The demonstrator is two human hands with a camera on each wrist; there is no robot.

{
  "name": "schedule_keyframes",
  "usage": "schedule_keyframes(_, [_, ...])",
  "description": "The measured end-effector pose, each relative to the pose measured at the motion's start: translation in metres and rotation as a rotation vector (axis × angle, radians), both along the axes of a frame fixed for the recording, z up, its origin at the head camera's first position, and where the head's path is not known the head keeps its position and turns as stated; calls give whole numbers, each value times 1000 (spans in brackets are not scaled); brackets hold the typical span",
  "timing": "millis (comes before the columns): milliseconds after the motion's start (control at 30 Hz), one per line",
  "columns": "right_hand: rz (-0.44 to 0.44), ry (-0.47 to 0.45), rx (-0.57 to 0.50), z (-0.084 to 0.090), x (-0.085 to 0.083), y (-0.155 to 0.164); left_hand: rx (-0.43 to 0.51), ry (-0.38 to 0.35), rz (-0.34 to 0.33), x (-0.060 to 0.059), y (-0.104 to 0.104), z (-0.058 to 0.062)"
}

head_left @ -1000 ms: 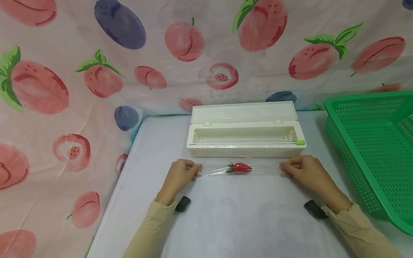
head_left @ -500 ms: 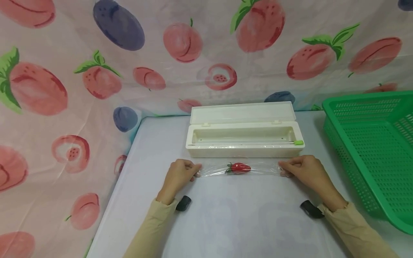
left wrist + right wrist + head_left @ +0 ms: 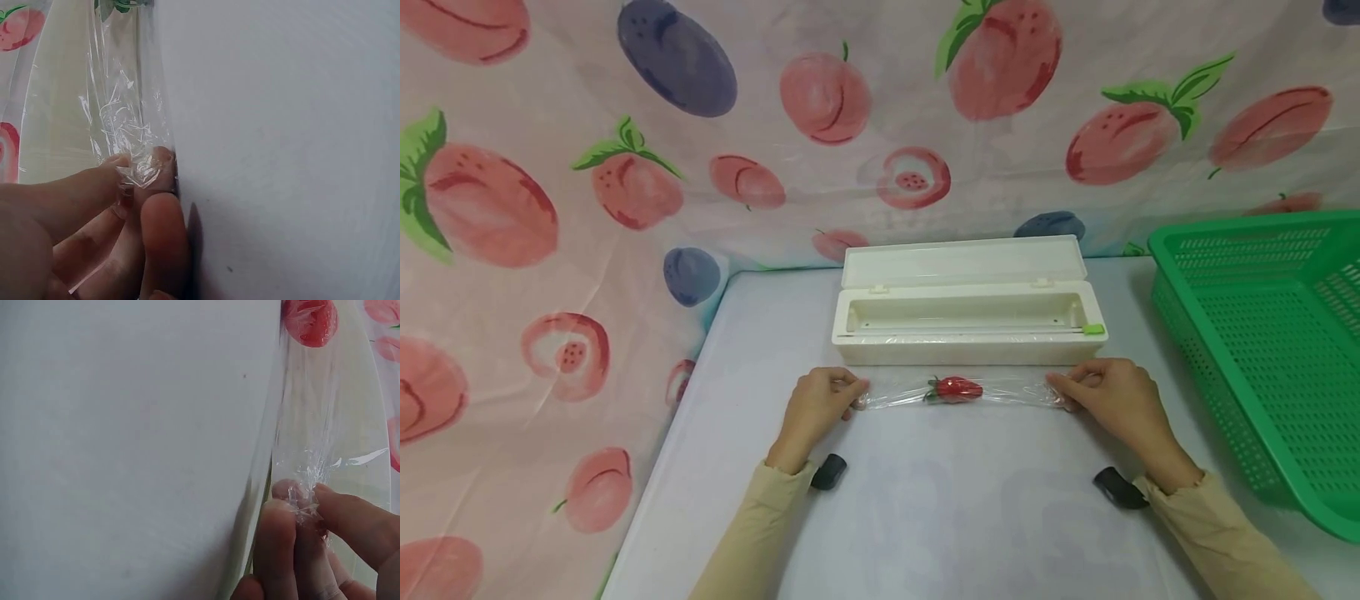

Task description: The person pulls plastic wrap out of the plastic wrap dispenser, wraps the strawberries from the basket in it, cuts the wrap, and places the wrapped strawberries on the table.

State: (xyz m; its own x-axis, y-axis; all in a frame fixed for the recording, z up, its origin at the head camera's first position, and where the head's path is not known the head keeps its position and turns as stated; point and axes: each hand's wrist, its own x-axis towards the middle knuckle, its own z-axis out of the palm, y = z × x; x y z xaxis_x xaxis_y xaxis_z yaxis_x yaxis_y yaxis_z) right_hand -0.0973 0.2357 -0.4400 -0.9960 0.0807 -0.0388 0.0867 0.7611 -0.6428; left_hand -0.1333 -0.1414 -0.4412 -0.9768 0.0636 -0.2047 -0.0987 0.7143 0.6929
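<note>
A red strawberry [image 3: 958, 389] with green leaves lies wrapped in clear cling film [image 3: 895, 392], midway between my hands. My left hand [image 3: 816, 408] pinches the film's left end between thumb and fingers; in the left wrist view the bunched cling film [image 3: 125, 106] runs from the fingertips toward the leaves. At the other end my right hand [image 3: 1116, 404] pinches the gathered film, and the right wrist view shows the strawberry's red side [image 3: 312, 325] beyond it. The film is stretched lengthwise between the hands, just in front of a white cling film dispenser [image 3: 970, 352].
The dispenser's lid [image 3: 966, 263] stands raised at the back, and a green slide cutter [image 3: 1093, 329] sits at the right of its front rail. A green basket [image 3: 1232, 383] stands on the right. Fruit-patterned cloth [image 3: 992, 175] hangs behind the white table [image 3: 955, 508].
My right wrist has shifted slightly left while its fingers keep the film end. The left hand has hardly moved, and the strawberry stays between them.
</note>
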Motion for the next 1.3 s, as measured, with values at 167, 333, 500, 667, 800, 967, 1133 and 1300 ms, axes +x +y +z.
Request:
schedule_keyframes(167, [-7, 30, -13, 0, 2, 0, 8, 9, 1, 0, 0, 0])
schedule_keyframes(333, [-28, 52, -50, 0, 4, 0, 25, 8, 3, 0, -1, -1])
schedule_keyframes(500, [-47, 23, -75, 0, 4, 0, 18, 19, 3, 0, -3, -1])
schedule_keyframes(667, [-11, -9, -103, 3, 5, 2, 12, 15, 1, -1, -4, -3])
schedule_keyframes(800, [10, -11, -143, 5, 5, 4, 12, 7, 3, -1, -5, -2])
schedule_keyframes(967, [15, -8, -149, 5, 4, 7, 13, 6, 0, -2, -6, -2])
schedule_keyframes(1133, [34, -40, -144, 4, 1, 9, 17, -6, -3, -2, -8, -1])
schedule_keyframes(1300, [57, -67, -156, 1, -3, 11, 67, -24, -5, -4, -10, -3])
